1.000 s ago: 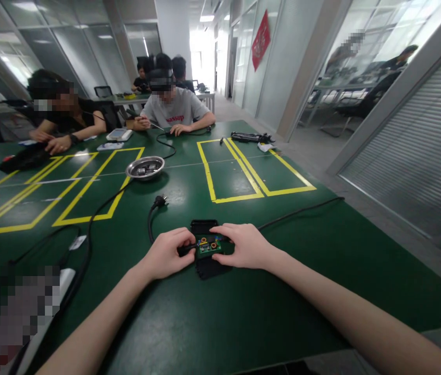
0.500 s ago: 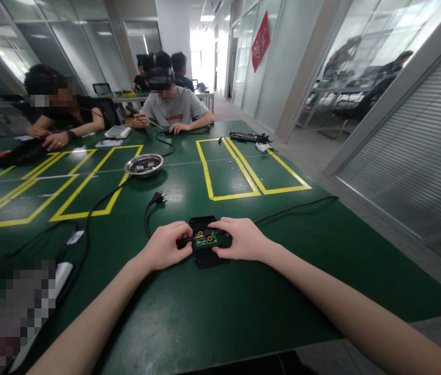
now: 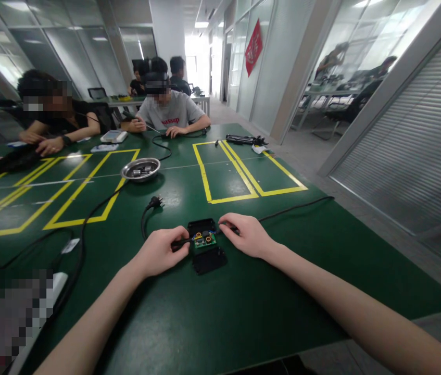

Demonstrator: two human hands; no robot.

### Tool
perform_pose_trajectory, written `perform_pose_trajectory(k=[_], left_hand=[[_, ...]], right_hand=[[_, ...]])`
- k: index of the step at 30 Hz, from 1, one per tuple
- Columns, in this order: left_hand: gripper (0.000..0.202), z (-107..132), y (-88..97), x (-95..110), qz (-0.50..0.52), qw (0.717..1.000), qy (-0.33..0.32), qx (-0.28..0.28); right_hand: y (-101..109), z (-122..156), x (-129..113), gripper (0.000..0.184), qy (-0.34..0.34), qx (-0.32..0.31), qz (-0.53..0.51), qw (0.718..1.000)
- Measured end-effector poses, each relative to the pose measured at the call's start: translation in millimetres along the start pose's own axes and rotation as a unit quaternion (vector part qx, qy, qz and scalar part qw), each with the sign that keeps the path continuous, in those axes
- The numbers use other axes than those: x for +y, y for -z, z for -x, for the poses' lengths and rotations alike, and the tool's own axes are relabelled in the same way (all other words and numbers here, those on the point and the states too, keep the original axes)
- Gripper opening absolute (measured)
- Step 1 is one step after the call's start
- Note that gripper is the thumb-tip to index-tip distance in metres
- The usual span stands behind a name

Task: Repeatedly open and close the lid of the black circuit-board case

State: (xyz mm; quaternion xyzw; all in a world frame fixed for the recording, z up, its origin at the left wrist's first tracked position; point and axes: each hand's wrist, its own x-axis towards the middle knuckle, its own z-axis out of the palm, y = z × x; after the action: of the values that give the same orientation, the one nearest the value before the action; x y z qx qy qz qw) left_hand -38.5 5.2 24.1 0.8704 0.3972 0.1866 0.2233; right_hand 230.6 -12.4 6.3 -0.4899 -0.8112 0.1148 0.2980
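A small green circuit board (image 3: 210,242) with copper-wound coils lies before me on the green table. Behind it is one black case half (image 3: 200,224); nearer to me lies another black case piece (image 3: 209,260). My left hand (image 3: 161,251) is closed around the black cord (image 3: 179,244) at the board's left end. On the other side, my right hand (image 3: 248,235) has its fingers curled around the black cable (image 3: 296,209) where it leaves the board; the grip is partly hidden. A black power plug (image 3: 153,202) rests beyond my left hand.
A metal bowl (image 3: 140,178) with small metal parts stands further back. Yellow tape (image 3: 234,199) marks rectangles on the table (image 3: 282,291). A black tripod-like object (image 3: 246,139) lies at the far edge. Two people sit across, handling things. A blurred white-edged object (image 3: 58,286) is lower left.
My right hand has moved off the board and its case to the cable on the right. The board and the near case piece now show more fully. My left hand keeps its grip.
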Motion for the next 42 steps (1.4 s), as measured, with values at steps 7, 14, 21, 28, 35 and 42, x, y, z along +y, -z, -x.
perform_pose_trajectory(k=[7, 14, 21, 28, 35, 42], left_hand=[[0.025, 4, 18.6, 13, 0.136, 0.980, 0.052, -0.135], [0.015, 5, 11.3, 13, 0.173, 0.961, 0.089, -0.196], [0.018, 3, 10.4, 11, 0.023, 0.994, 0.034, -0.097], [0.022, 3, 7.6, 10, -0.024, 0.998, 0.012, -0.060], [0.040, -2, -9.3, 17, -0.159, 0.982, 0.100, 0.002], [0.040, -5, -9.2, 18, -0.202, 0.973, 0.109, -0.027]], right_hand=[[9, 12, -8, 0.024, 0.132, 0.029, -0.031, 0.990], [11, 15, 1, 0.023, 0.171, -0.043, -0.036, 0.984], [5, 11, 6, 0.023, 0.138, -0.050, -0.016, 0.989], [3, 10, 9, 0.023, 0.119, -0.047, 0.026, 0.991], [0, 9, 8, 0.031, 0.073, -0.052, 0.042, 0.995], [-1, 6, 3, 0.034, 0.044, -0.093, 0.064, 0.993]])
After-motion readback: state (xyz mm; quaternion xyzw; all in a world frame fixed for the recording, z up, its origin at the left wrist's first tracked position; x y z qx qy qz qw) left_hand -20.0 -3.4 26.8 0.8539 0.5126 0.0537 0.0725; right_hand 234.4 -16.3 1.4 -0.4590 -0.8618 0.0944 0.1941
